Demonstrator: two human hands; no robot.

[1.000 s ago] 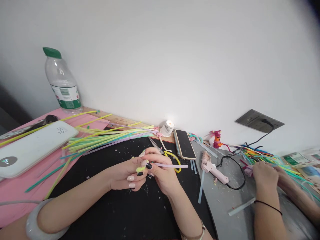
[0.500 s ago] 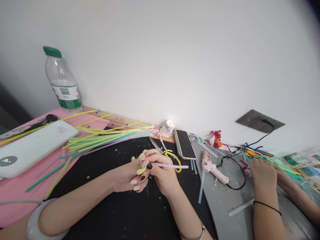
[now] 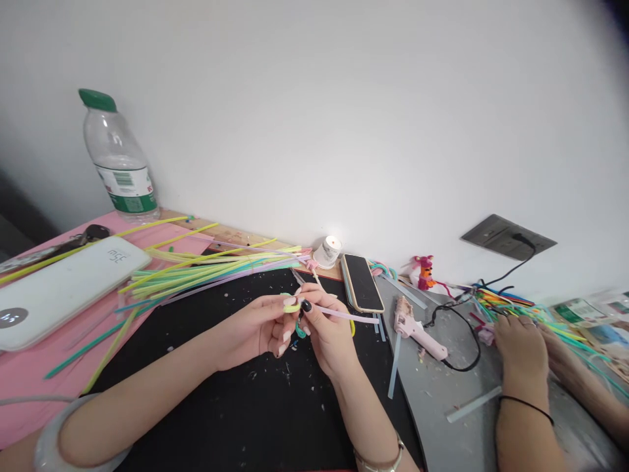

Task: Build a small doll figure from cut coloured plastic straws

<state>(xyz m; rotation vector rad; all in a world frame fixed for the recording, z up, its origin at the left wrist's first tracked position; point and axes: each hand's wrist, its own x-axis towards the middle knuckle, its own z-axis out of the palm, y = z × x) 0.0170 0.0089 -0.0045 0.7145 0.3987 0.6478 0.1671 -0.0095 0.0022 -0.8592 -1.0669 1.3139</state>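
Over the black mat, my left hand is closed with its fingertips pinching a small yellow-green pipe-cleaner piece. My right hand meets it there, thumb and fingers closed on a lilac pipe cleaner whose free end points right. A bit of teal pipe cleaner shows between the two hands. Fingers hide how these pieces join. A yellow pipe-cleaner loop peeks out behind my right hand, and scissors lie beyond, mostly covered.
Pipe cleaners, a power bank and a bottle are left. Behind stand a paper cup and phone. To the right lie a glue gun, its cord, and another person's hands.
Both hands have risen slightly and turned the work. More of the yellow-green piece was visible before; teal now shows between the fingers. The lilac end has shifted a little right.
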